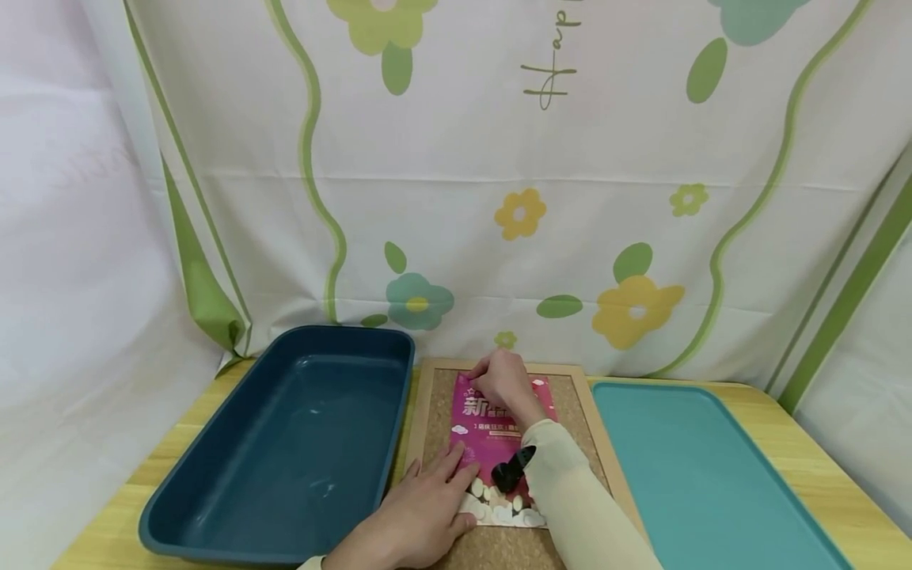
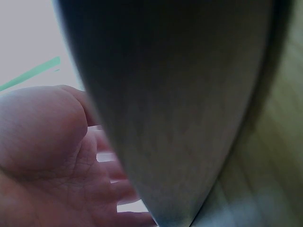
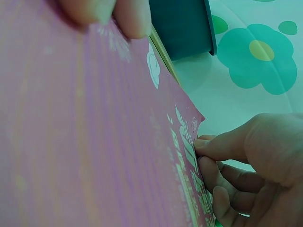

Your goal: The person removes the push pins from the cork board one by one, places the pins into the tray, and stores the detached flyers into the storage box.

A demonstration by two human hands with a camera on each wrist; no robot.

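Observation:
A magenta flyer (image 1: 488, 453) with white print and pale shapes along its bottom lies on a wood-framed corkboard (image 1: 509, 550). My left hand (image 1: 427, 507) rests flat on its lower left part, fingers spread. At the flyer's top edge, close to the upper left corner, my right hand (image 1: 502, 384) pinches with thumb and forefinger. The right wrist view shows that hand (image 3: 258, 165) from the side, its fingertips at the paper's edge and the corner sticking out past them. Left fingertips (image 3: 134, 21) press the sheet there too.
To the left of the corkboard stands a deep dark-blue tub (image 1: 285, 443), whose wall fills much of the left wrist view. On its right lies a flat teal tray (image 1: 712, 475). Behind the wooden table (image 1: 791, 427) hangs a flowered curtain (image 1: 456, 214).

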